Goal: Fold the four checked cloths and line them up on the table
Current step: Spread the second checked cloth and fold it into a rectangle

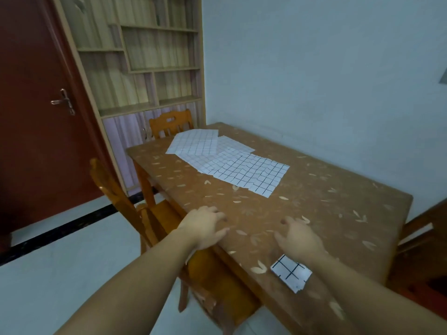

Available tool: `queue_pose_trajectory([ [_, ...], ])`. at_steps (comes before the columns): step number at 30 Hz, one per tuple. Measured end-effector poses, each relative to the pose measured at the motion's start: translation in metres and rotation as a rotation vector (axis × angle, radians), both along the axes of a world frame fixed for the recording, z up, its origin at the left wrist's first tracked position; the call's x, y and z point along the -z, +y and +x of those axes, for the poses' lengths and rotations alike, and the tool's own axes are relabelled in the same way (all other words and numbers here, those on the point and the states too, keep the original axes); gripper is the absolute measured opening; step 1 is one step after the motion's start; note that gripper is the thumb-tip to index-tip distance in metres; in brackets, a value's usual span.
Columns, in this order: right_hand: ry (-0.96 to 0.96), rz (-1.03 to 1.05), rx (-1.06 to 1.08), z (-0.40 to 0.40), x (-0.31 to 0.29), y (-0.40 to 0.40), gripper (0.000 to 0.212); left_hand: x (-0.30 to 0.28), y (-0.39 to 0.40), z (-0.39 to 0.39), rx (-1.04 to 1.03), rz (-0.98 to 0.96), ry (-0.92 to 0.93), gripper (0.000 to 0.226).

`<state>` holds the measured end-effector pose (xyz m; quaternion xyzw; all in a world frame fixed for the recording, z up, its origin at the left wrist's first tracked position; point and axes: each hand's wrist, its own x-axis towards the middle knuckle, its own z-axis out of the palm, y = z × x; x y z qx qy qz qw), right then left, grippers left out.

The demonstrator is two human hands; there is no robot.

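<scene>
Surface: a brown table [302, 201] with a pale leaf pattern was recorded, set into a corner against a pale blue-grey wall [314, 68]. A pale tiled floor [60, 274] crossed by a black stripe was noted at 8 o'clock.

Room: a dark red door [31, 117] with a metal handle was seen at 10 o'clock, and a wooden shelf unit [145, 56] at 11 o'clock.

Chairs: two wooden chairs were counted, one chair [170, 124] at the table's far end and a second chair [169, 226] drawn up at the left side.

Cloths, unfolded: three white checked cloths were counted at 12 o'clock, laid flat and overlapping like a fan. The far cloth [196, 141] lay nearest the far end, the middle cloth [232, 146] partly beneath its neighbours, and the near cloth [251, 172] nearest the table's centre. Thin dark grid lines were shown on all three.

Cloth, folded: one folded cloth [291, 273] was recorded at 5 o'clock near the table's near edge, a small white square with a few dark lines, partly covered by the right forearm.

Hands: two were counted. The left hand [205, 226] was held at the table's left edge with fingers relaxed, nothing held. The right hand [300, 235] was held over the table with fingers spread loosely, nothing held.
</scene>
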<state>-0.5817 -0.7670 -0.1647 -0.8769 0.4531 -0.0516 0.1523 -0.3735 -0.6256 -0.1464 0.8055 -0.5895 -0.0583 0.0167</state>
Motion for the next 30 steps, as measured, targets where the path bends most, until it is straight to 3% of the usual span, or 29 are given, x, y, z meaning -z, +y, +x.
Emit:
queue_pose_trajectory([
  [9, -0.035, -0.027, 0.088, 0.070, -0.014, 0.052, 0.050, -0.004, 0.033, 0.071, 0.037, -0.040, 0.012, 0.049],
  [20, -0.035, 0.047, 0.196, 0.153, 0.011, -0.005, 0.044, 0.003, -0.032, 0.167, 0.033, 0.095, -0.007, 0.047],
  [30, 0.021, 0.067, 0.307, 0.223, 0.015, -0.037, 0.048, 0.008, -0.095, 0.246, 0.156, 0.044, 0.033, 0.044],
])
